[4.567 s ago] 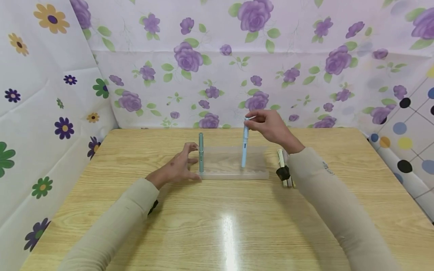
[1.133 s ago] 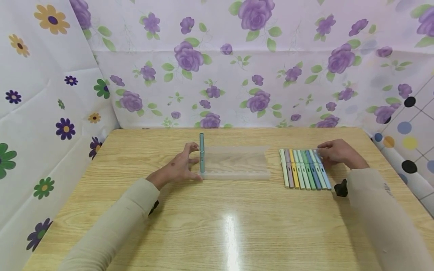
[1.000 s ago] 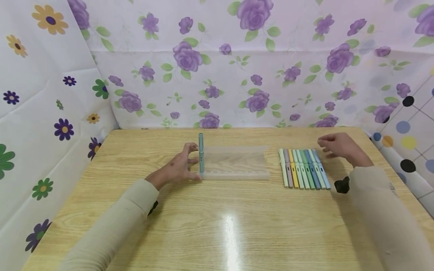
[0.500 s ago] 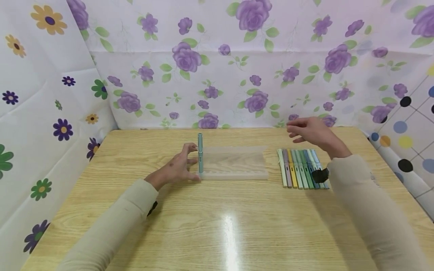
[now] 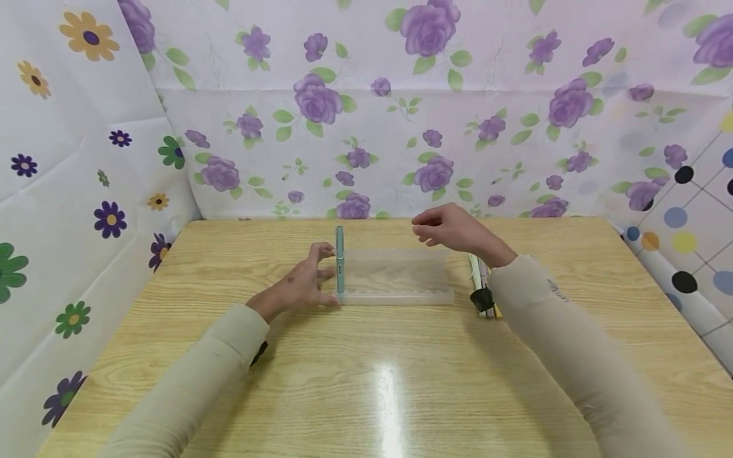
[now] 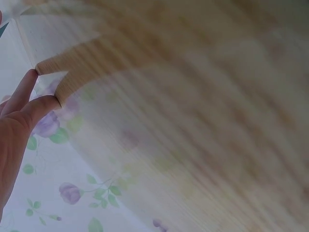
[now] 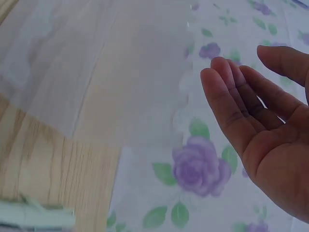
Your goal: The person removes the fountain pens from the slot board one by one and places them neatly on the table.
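A clear plastic pen stand (image 5: 395, 298) stands mid-table, with one teal pen (image 5: 340, 262) upright at its left end. My left hand (image 5: 299, 284) holds that end, thumb at the front corner and fingers reaching behind; the left wrist view shows two fingertips (image 6: 59, 101) against it. Over the stand's right part hovers my right hand (image 5: 449, 229), holding nothing, its fingers loosely bent and the thumb apart in the right wrist view. To the right lie pens, of which a whitish one (image 5: 476, 275) and parts of a purple and a yellow one show; my right sleeve hides the others.
The wooden table (image 5: 321, 381) meets a flowered cloth wall (image 5: 366, 127) just behind the stand. A flower-print sheet (image 5: 86, 222) borders the left side, a dotted one (image 5: 687, 242) the right.
My right hand held a light blue pen over the stand, then was at the right end of the pen row, where that pen lay. It has come back left, empty. My left hand stayed put.
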A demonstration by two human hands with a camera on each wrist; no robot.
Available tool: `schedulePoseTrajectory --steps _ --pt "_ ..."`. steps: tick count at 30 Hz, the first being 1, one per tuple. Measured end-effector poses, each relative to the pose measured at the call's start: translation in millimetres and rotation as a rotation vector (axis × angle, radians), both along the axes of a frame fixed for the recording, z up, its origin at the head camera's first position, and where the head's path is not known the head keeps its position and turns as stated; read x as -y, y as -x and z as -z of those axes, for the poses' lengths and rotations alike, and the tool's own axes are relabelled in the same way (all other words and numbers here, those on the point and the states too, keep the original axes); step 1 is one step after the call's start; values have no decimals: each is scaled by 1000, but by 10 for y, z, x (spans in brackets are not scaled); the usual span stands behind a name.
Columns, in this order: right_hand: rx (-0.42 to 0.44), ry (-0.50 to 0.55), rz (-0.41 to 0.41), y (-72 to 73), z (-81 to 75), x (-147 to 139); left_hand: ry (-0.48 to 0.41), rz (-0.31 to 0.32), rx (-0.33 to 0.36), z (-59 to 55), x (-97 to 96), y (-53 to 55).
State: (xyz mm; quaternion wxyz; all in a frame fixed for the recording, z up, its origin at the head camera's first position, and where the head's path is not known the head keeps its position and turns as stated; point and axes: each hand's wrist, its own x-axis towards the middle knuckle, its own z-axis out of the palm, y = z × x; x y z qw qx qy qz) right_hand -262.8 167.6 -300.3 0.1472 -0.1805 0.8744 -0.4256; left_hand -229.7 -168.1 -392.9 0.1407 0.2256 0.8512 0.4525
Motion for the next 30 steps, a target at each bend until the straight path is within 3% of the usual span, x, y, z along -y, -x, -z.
schedulePoseTrajectory --steps 6,14,30 --pt "-21 5 -56 34 19 288 -5 7 1 15 -7 23" --pt "-136 -49 -130 75 0 654 -23 9 16 2 -9 34" --pt "-156 -73 -206 110 74 1142 -10 37 27 -10 56 33"
